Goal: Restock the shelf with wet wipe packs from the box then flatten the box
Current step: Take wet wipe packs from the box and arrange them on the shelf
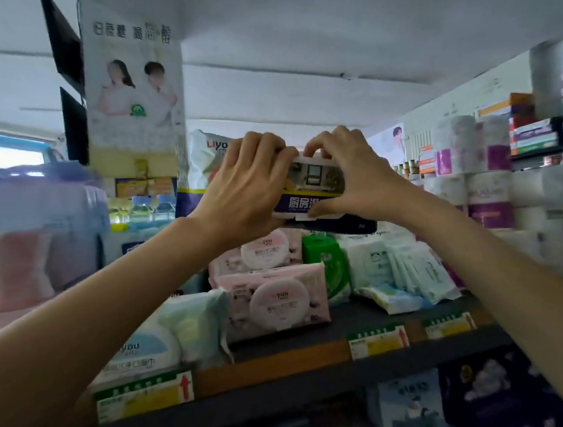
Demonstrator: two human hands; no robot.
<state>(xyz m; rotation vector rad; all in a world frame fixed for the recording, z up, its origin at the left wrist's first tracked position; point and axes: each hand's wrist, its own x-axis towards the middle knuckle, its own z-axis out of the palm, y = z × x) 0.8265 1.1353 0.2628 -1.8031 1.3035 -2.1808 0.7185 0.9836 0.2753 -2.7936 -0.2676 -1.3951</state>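
- Both hands, left hand [250, 188] and right hand [352, 175], hold a wipe pack [315, 186] by its ends, fingers curled round it, above the pink packs [274, 300] on the shelf [287, 360].
- It should be lowered level and squared onto the stack before letting go.

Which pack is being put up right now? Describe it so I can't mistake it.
On the dark shelf, above the pink packs, both hands hold it. It is the wet wipe pack between them, with a navy band and white lettering.
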